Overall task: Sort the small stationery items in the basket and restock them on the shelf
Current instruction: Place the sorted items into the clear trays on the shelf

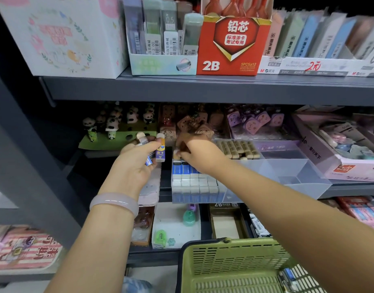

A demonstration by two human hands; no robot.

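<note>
The person is standing at a shelf (203, 89) full of small school things. The left hand (133, 166) is curling its fingers around two or three small erasers (158, 150) and holding them up at about 9 o'clock from the middle of the picture. The right hand (199, 157) is reaching into a clear tray (298, 180) on the middle shelf. Its fingertips are bunched together at the back of a row of blue and white erasers (194, 178). I think it is pinching one small eraser to tuck it in, but the blur is hiding it, so I cannot tell for sure.

The green basket (234, 269) is sitting low at 5 o'clock. It is looking almost bare. Only a few little packets (289, 275) are showing in its right corner.

So a lot of the job seems done. The row in the tray is looking nearly full. What is left, I think, is putting away the erasers in the left hand and the last packets in the basket.
</note>
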